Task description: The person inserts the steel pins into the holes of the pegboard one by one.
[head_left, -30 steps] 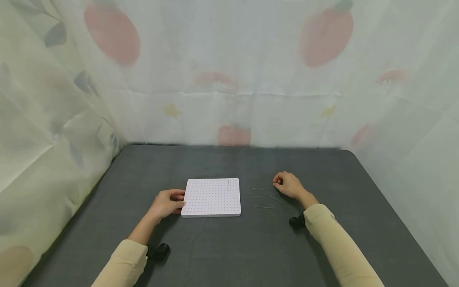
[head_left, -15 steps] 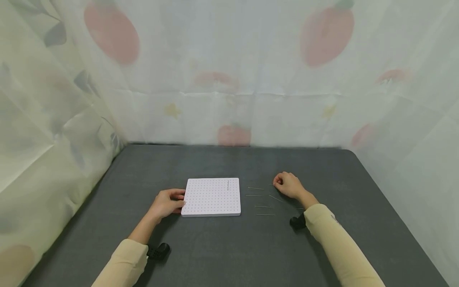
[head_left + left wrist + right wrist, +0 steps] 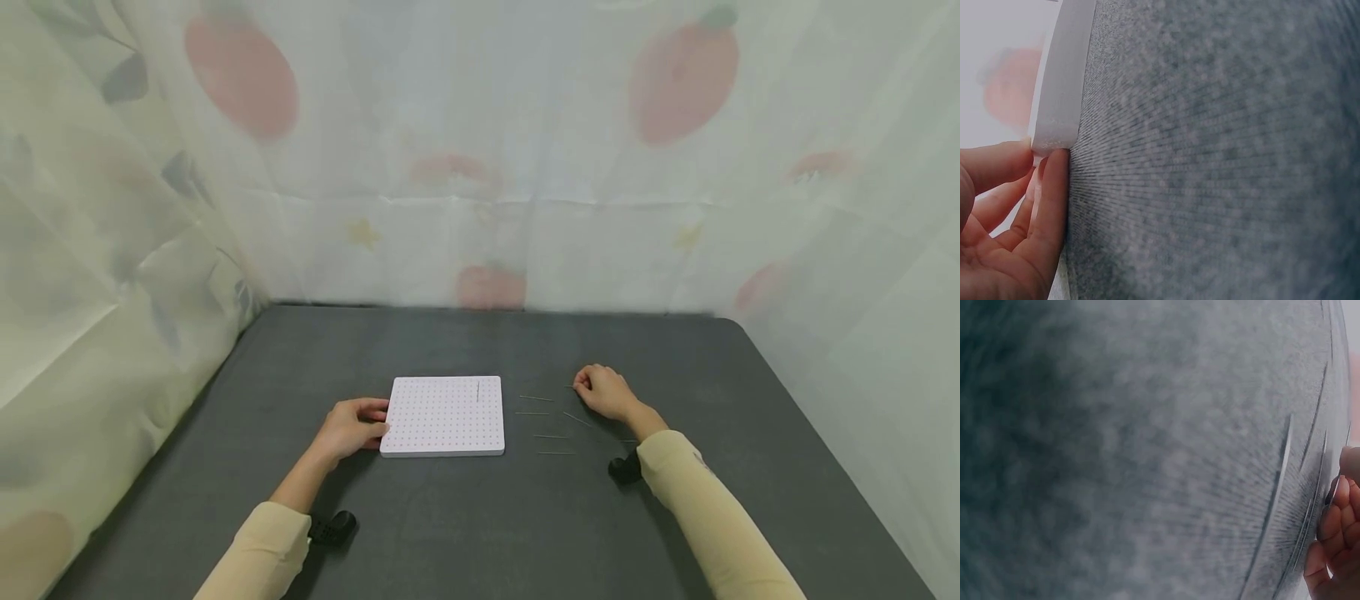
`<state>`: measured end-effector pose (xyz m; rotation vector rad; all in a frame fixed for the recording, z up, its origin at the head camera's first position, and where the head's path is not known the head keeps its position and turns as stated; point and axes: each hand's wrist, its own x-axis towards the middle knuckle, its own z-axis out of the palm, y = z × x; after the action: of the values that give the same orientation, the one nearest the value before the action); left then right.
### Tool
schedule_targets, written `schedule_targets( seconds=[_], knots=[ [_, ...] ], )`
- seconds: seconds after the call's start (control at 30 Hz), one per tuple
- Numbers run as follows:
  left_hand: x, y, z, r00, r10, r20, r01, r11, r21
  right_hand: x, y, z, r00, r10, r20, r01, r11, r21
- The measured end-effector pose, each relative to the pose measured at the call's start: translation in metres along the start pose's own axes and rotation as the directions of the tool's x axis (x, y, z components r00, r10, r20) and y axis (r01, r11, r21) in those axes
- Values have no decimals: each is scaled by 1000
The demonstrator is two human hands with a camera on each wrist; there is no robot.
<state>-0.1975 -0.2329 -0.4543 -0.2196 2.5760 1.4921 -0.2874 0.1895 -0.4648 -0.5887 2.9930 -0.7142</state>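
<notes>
A flat white board point(image 3: 442, 417) with rows of small holes lies on the table. One thin metal needle point(image 3: 477, 391) stands upright in it near the far right corner. My left hand point(image 3: 348, 429) pinches the board's left edge; in the left wrist view the thumb point(image 3: 1000, 164) is on the upper edge and a finger lies along the table. To the right, my right hand point(image 3: 606, 392) is low over the table, thumb and fingertips together on a thin metal needle point(image 3: 1349, 433), whose end pokes out leftward. Several loose needles point(image 3: 534, 413) lie between board and hand.
The dark grey cloth-covered table point(image 3: 480, 525) runs back to a white printed curtain point(image 3: 570, 250). Another curtain point(image 3: 127, 333) hangs along the left side. One needle point(image 3: 628, 441) lies close to the right wrist, beside the black wrist camera point(image 3: 625, 468).
The head view has shifted slightly, lowering everything in the picture a little. My right fingertips look closer together, with the needle's end showing more clearly. The left hand and board stay put.
</notes>
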Motion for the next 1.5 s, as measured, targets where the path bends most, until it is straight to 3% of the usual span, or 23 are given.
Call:
schedule_targets(
  seconds=[0.3, 0.6, 1.0, 1.3, 1.5],
  knots=[
    [-1, 0, 0, 1000, 8, -3, -8, 1000, 8, 2, -2, -3, 1000, 23, 2, -23, 998, 59],
    [0, 0, 0, 1000, 9, 6, -9, 1000, 10, 3, -14, -7, 1000, -2, 28, -2, 991, 131],
    [-1, 1, -1, 1000, 13, 9, -13, 1000, 13, 7, -28, -7, 999, -33, -31, 38, 984, 175],
    [1, 0, 0, 1000, -1, 4, 1, 1000, 16, 9, -44, -10, 999, -41, -23, 45, 965, 260],
    [1, 0, 0, 1000, 7, 3, -7, 1000, 21, 10, -57, -9, 993, -97, -62, 111, 957, 269]
  ],
)
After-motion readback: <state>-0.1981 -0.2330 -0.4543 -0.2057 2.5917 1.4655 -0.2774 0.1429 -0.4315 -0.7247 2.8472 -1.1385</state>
